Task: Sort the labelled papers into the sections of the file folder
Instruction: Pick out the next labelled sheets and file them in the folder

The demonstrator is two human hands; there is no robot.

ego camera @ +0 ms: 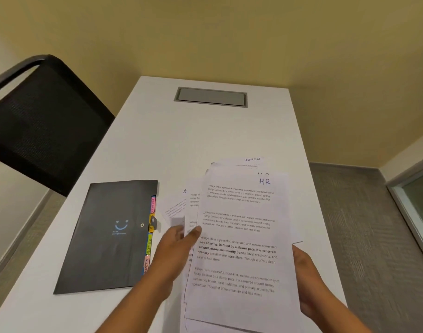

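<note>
Papers (pixel 241 248) fanned, HR sheet on top, long axis running away from body | right hand (pixel 307 282) grips right edge | left hand (pixel 177 248) pinches left edge, thumb on top | folder (pixel 104 236) closed on bench (pixel 157 140), just left of papers; tabs (pixel 150 239) face left hand, the nearer one.

Lower right, your left hand (pixel 175 251) and right hand (pixel 307 282) grip the paper stack (pixel 241 239) (HR on top); the folder (pixel 104 239) lies closed lower left.

We counted one file folder (pixel 104 236) with four coloured tabs (pixel 149 246), at least five papers (pixel 241 236), one left hand (pixel 174 251), one right hand (pixel 306 280), one chair (pixel 37 121) and one table (pixel 181 145).
</note>
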